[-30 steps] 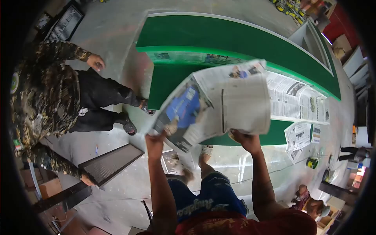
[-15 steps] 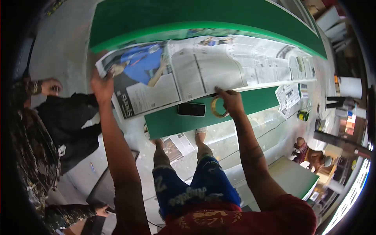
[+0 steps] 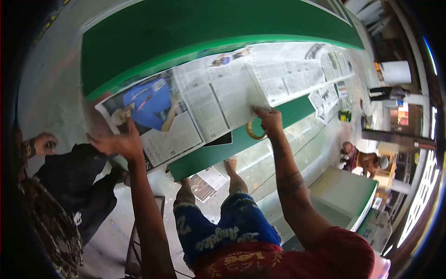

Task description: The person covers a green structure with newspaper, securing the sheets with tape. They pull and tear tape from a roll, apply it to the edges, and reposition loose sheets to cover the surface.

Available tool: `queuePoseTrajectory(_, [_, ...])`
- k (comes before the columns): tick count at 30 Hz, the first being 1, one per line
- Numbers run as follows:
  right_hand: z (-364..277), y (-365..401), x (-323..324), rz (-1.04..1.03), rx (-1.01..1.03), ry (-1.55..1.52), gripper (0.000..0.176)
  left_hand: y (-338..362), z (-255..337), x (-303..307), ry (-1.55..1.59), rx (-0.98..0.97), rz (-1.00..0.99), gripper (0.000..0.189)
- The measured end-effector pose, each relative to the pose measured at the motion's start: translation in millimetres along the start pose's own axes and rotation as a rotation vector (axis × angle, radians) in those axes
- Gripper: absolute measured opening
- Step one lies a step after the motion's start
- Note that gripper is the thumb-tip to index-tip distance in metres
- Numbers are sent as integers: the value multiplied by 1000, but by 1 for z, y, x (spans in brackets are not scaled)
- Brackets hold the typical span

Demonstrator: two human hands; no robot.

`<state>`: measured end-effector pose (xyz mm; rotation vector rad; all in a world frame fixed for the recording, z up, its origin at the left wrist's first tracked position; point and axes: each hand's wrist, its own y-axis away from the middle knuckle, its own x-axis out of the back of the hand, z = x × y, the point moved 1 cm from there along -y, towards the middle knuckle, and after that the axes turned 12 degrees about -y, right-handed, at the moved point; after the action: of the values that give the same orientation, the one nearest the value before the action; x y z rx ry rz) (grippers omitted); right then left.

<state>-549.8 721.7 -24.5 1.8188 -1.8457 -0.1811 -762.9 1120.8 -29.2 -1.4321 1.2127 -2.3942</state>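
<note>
Newspaper sheets [image 3: 218,93] lie along the green panel [image 3: 195,162], one with a picture of a figure in blue. At the left sheet's left end is my left hand [image 3: 121,142], fingers spread, thumb and fingers apart. My right hand [image 3: 269,122] is closed at the sheet's lower edge, fingertips on the paper, holding a yellowish tape roll [image 3: 249,130] that hangs beside its fingers. A dark phone [image 3: 223,139] on the panel is partly hidden under the paper.
A large green board [image 3: 186,23] stands beyond the newspaper. A person in camouflage [image 3: 51,218] is close on the left, with one hand [image 3: 45,144] visible. A green-black tape measure [image 3: 344,115] and more people are on the right.
My left hand has let go of the paper's left end and opened. The left sheet has shifted down over part of the phone. The whole view has turned slightly.
</note>
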Motion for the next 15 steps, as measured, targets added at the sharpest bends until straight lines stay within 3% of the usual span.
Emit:
queuePoseTrajectory(2, [1, 5, -8, 64, 30, -25, 30, 12, 17, 24, 82, 14, 30, 98])
queuePoseTrajectory(4, [16, 4, -4, 132, 27, -55, 27, 33, 48, 40, -37, -333, -462, 91])
queuePoseTrajectory(6, [27, 3, -5, 175, 31, -87, 27, 67, 65, 26, -69, -278, -679, 90])
queuePoseTrajectory(7, [28, 5, -3, 163, -66, -76, 34, 85, 65, 20, -259, -361, -724, 95])
queuePoseTrajectory(8, [19, 10, -1, 170, -113, 66, 43, 91, 65, 12, -251, -405, -621, 99])
queuePoseTrajectory(9, [16, 13, 2, 153, -108, 130, 52, 87, 70, 12, -251, -395, -658, 96])
queuePoseTrajectory(11, [22, 7, 10, 178, 26, 86, 58, 91, 64, -11, -285, -420, -570, 90])
queuePoseTrajectory(14, [11, 1, 39, 246, 124, 315, 61, 90, 54, -27, -180, -443, -528, 89])
queuePoseTrajectory(15, [11, -1, 50, 287, 291, 400, 54, 97, 48, -38, -118, -433, -550, 89])
